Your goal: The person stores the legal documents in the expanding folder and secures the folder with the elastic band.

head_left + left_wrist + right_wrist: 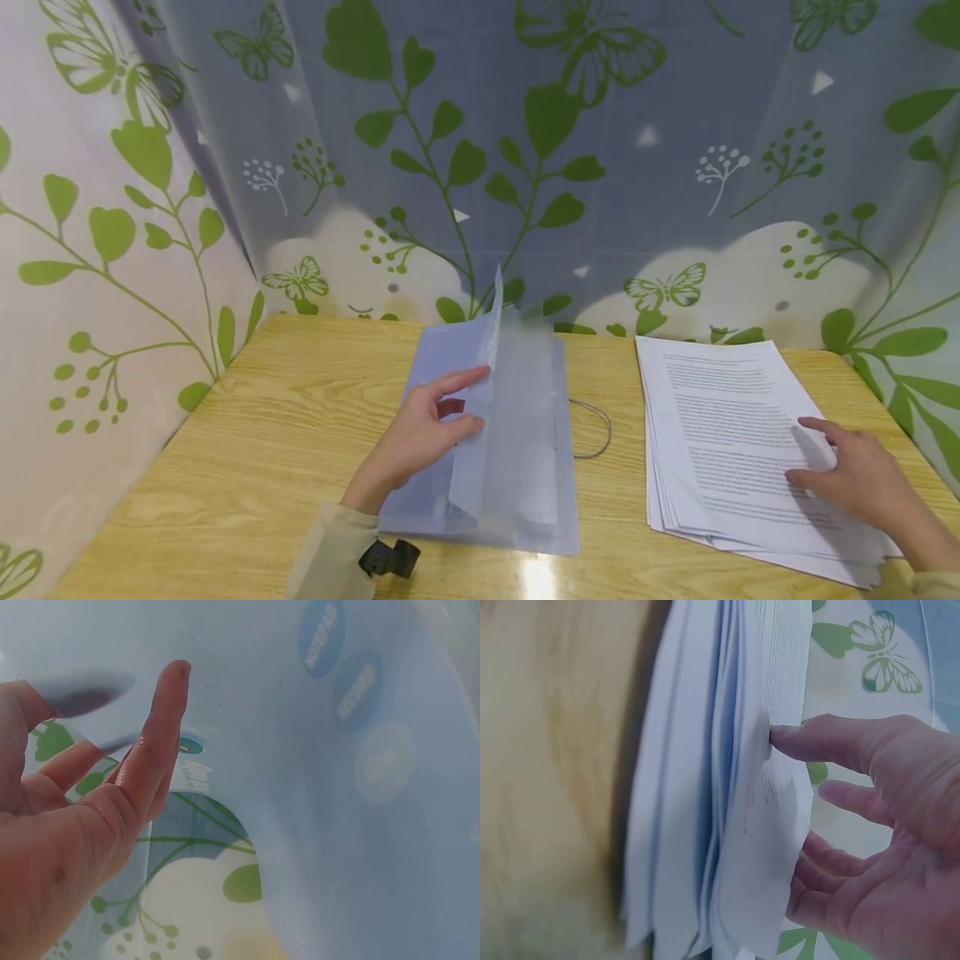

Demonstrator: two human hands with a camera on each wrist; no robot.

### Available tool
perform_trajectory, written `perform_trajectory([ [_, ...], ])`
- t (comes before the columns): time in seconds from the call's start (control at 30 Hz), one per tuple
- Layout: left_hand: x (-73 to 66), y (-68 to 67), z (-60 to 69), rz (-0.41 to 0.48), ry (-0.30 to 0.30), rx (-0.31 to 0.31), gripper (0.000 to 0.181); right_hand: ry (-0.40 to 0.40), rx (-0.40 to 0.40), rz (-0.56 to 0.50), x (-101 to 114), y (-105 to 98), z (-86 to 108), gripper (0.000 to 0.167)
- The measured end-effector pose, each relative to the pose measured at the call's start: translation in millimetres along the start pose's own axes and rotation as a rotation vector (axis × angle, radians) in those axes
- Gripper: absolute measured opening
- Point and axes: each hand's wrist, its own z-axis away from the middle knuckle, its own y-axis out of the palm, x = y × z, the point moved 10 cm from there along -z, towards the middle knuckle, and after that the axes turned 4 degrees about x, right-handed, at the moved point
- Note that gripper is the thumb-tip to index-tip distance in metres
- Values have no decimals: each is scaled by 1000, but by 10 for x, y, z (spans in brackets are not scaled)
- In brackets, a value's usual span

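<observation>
A bluish translucent plastic folder (442, 350) lies opened on the table, with one thin leaf standing upright and clear sleeves to its right. My left hand (423, 429) is at the standing leaf, fingers extended and spread; the left wrist view shows the hand (105, 802) against a translucent sheet (300, 750) with oval labels reading "NOTEPAD" and "RECORD". On the right lies a stack of printed paper (735, 433). Over its right side is my right hand (862, 475), fingers loosely spread. In the right wrist view, its thumb (832, 742) meets the printed top sheet (761, 825).
A grey elastic cord (607, 433) loops out from the folder's right edge onto the wooden table (247, 433). Patterned curtains (465, 125) with leaves and butterflies hang behind and at both sides. A black device (390, 558) sits at my left wrist.
</observation>
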Motion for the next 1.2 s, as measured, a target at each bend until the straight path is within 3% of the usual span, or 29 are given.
perform_trajectory([
  [0.3,3,6,2,4,-1,9,62,26,34,-37,7,13,5,82],
  [0.7,-7,-1,7,-2,-6,7,62,75,68,-262,-72,65,6,91],
  [0.9,-2,-8,13,-5,-3,2,61,72,60,-287,-84,32,30,94],
  [1.2,3,-4,8,-4,-1,3,61,152,112,-474,-249,111,44,74],
])
